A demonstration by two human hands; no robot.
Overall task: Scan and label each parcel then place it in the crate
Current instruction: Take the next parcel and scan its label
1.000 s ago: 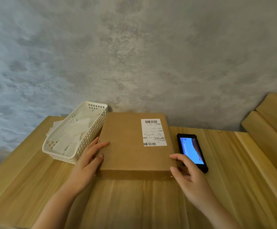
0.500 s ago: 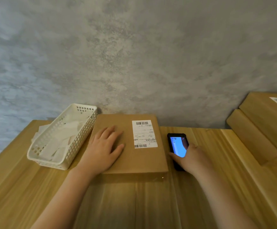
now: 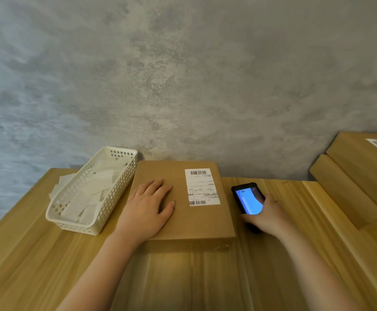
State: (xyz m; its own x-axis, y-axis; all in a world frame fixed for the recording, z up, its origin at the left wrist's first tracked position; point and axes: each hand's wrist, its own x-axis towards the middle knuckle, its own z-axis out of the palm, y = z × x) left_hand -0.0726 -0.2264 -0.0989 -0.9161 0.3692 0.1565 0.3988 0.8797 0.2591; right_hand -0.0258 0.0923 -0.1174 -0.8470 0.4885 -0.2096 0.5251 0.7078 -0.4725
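A flat brown cardboard parcel (image 3: 203, 218) lies on the wooden table (image 3: 37, 254) against the wall. A white shipping label (image 3: 201, 186) with barcodes is stuck on its top right part. My left hand (image 3: 148, 209) rests flat on the parcel's left half, fingers straight. To the right of the parcel, my right hand (image 3: 266, 215) grips a black handheld scanner (image 3: 247, 199) with a lit blue screen, fingers curled round its lower end.
A white plastic basket (image 3: 97, 225) holding several white paper labels stands left of the parcel. At the right edge, two more brown parcels (image 3: 358, 173) are stacked, the upper one bearing a label. A grey wall rises behind the table.
My left hand moved from the parcel's left edge onto its top. My right hand left the parcel's corner, reached the scanner and closed round it. The view shifted right.
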